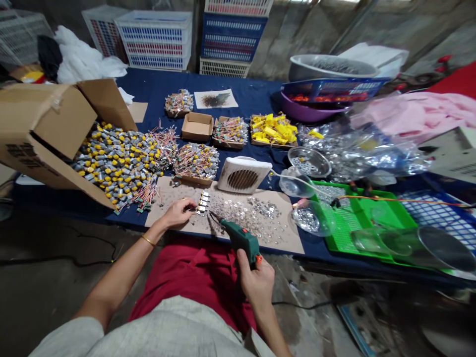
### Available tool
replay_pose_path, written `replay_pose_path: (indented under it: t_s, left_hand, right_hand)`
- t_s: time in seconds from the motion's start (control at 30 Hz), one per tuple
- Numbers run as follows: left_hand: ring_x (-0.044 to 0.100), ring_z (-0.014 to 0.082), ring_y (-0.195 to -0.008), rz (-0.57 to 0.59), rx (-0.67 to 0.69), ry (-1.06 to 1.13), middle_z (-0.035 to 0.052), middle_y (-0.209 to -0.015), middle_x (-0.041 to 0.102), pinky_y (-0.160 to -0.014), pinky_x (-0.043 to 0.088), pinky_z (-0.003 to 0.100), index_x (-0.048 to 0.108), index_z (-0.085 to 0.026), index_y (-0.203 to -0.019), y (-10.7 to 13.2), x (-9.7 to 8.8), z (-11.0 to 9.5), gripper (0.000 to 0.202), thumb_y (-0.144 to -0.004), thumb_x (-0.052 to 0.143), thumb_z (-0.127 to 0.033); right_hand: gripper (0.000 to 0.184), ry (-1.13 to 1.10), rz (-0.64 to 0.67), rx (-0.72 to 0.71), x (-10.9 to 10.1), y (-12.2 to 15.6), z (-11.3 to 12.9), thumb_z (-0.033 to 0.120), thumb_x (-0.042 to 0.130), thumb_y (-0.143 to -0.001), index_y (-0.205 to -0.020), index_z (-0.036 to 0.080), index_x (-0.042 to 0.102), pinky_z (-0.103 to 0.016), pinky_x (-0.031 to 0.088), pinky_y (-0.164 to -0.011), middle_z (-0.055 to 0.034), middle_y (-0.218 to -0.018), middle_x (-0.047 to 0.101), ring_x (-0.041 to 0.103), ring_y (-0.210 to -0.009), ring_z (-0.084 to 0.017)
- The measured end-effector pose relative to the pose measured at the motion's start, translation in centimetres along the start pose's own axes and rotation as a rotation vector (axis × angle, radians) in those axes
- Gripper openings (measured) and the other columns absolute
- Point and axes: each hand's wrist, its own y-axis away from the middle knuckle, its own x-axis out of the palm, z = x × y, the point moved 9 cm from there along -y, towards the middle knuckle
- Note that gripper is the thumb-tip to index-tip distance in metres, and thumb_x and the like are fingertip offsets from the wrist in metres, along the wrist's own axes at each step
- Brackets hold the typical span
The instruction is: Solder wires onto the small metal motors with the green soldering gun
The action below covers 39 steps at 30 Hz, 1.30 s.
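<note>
My right hand (257, 278) is wrapped round the handle of a green soldering gun (240, 237). Its dark tip points left, close to a short row of small white-and-yellow parts (203, 202) on the cardboard sheet (286, 218). At the left end of that row, my left hand (181, 213) has its fingers pinched together; whatever sits between them is too small and dark to name. Many tiny metal pieces (266, 207) lie scattered over the sheet, right of the row. Just behind stands a white square fan (244, 175) with brown slats.
A tipped cardboard box (48, 114) spills small yellow-and-grey motors (115, 161) at left. Small boxes of wired motors (196, 161) and yellow parts (274, 130) stand behind. Plastic bowls (310, 218) and a green tray (357, 228) are at right. Crates (156, 39) line the wall.
</note>
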Motion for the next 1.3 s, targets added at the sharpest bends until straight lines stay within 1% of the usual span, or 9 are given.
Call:
replay_pose_path:
  t_s: [0.1, 0.17, 0.3, 0.53, 0.67, 0.8, 1.0, 1.13, 1.3]
  left_hand:
    - [0.059, 0.0177, -0.102, 0.104, -0.014, -0.027, 0.0090, -0.120, 0.061, -0.088, 0.049, 0.028, 0.056, -0.017, -0.122, 0.3, -0.1, -0.4, 0.052, -0.071, 0.054, -0.005]
    - [0.057, 0.0194, -0.107, 0.167, -0.006, -0.104, 0.0102, -0.126, 0.056, -0.090, 0.048, 0.029, 0.054, -0.019, -0.126, 0.4, -0.1, -0.8, 0.052, -0.074, 0.060, -0.012]
    - [0.059, 0.0198, -0.093, 0.191, -0.006, -0.300, 0.0083, -0.098, 0.065, -0.088, 0.046, 0.030, 0.069, -0.019, -0.093, -0.1, 0.2, -1.3, 0.015, -0.085, 0.057, -0.022]
    - [0.060, 0.0184, -0.071, 0.174, -0.154, -0.331, 0.0069, -0.074, 0.068, -0.068, 0.044, 0.026, 0.069, -0.016, -0.072, -1.6, 0.6, -1.7, 0.022, -0.084, 0.051, -0.020]
    - [0.057, 0.0150, -0.058, 0.229, -0.300, -0.215, 0.0030, -0.062, 0.066, -0.056, 0.038, 0.024, 0.069, -0.014, -0.067, -2.2, -1.1, -1.5, 0.023, -0.079, 0.051, -0.022]
    - [0.057, 0.0138, -0.058, 0.142, -0.328, -0.250, 0.0030, -0.063, 0.068, -0.054, 0.035, 0.022, 0.071, -0.013, -0.069, -4.7, -5.6, -2.7, 0.020, -0.076, 0.054, -0.021]
    - [0.057, 0.0138, -0.061, -0.080, -0.234, -0.295, 0.0022, -0.063, 0.066, -0.059, 0.039, 0.023, 0.071, -0.012, -0.068, -12.6, -10.5, -5.0, 0.023, -0.077, 0.056, -0.027]
    - [0.060, 0.0159, -0.067, -0.201, -0.246, -0.342, 0.0046, -0.070, 0.070, -0.066, 0.042, 0.025, 0.072, -0.013, -0.069, -15.8, -10.1, -3.1, 0.020, -0.078, 0.056, -0.023]
    - [0.063, 0.0183, -0.071, -0.238, -0.246, -0.393, 0.0060, -0.071, 0.072, -0.073, 0.046, 0.029, 0.073, -0.015, -0.070, -16.2, -8.4, -0.9, 0.020, -0.079, 0.056, -0.021]
  right_hand:
    - [0.054, 0.013, 0.015, 0.041, -0.2, -0.1, -0.2, 0.060, 0.049, -0.086, -0.068, 0.014, 0.071, -0.024, 0.043, -0.051, -0.0041, -0.048, 0.058, 0.057, -0.051, -0.018]
    - [0.057, 0.020, 0.028, 0.076, -0.3, -0.1, -0.4, 0.063, 0.048, -0.085, -0.065, 0.015, 0.070, -0.024, 0.042, -0.050, -0.0044, -0.047, 0.057, 0.057, -0.050, -0.018]
    - [0.060, 0.017, 0.020, 0.109, -0.7, -0.3, -0.5, 0.066, 0.047, -0.084, -0.064, 0.015, 0.069, -0.024, 0.041, -0.048, -0.0033, -0.044, 0.055, 0.054, -0.047, -0.017]
    - [0.061, 0.035, -0.004, 0.103, -1.8, -1.0, -0.4, 0.070, 0.047, -0.082, -0.057, 0.017, 0.065, -0.024, 0.039, -0.044, -0.0003, -0.037, 0.046, 0.047, -0.041, -0.015]
    - [0.063, 0.026, -0.011, 0.116, -2.2, -1.5, -1.0, 0.072, 0.047, -0.080, -0.055, 0.017, 0.065, -0.023, 0.038, -0.043, 0.0003, -0.036, 0.044, 0.047, -0.040, -0.015]
    - [0.064, 0.008, 0.012, 0.131, -1.8, -1.8, -1.9, 0.072, 0.047, -0.079, -0.053, 0.016, 0.064, -0.024, 0.039, -0.044, -0.0013, -0.039, 0.048, 0.048, -0.041, -0.015]
    - [0.066, -0.045, 0.014, 0.144, -1.4, -2.0, -2.4, 0.074, 0.047, -0.078, -0.051, 0.017, 0.062, -0.025, 0.040, -0.044, -0.0025, -0.041, 0.052, 0.049, -0.040, -0.016]
    - [0.065, -0.072, -0.003, 0.166, -2.4, -1.9, -3.1, 0.075, 0.049, -0.077, -0.051, 0.017, 0.062, -0.025, 0.038, -0.042, -0.0035, -0.043, 0.056, 0.051, -0.041, -0.016]
    - [0.066, -0.063, -0.049, 0.215, -3.8, -2.2, -4.1, 0.076, 0.049, -0.076, -0.051, 0.017, 0.063, -0.025, 0.040, -0.043, -0.0046, -0.043, 0.057, 0.054, -0.043, -0.018]
